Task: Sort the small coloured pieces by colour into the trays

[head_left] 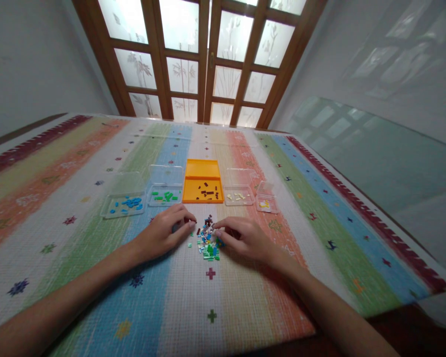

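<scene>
A small heap of mixed coloured bricks (208,242) lies on the striped mat (223,302) in front of me. My left hand (166,231) rests palm down just left of the heap, fingers curled and pinched together at its edge. My right hand (243,237) lies on the heap's right side, fingertips pinched at the pieces. What either hand holds is too small to see. Behind the heap stands a row of open boxes: a clear one with blue pieces (123,205), a clear one with green pieces (165,196), an orange one with dark pieces (202,190).
Two more clear boxes sit at the row's right end, one with pale pieces (238,195) and one with yellow pieces (266,203). The mat's right edge (375,218) borders a glossy floor. Wooden framed glass doors (208,59) stand beyond the mat.
</scene>
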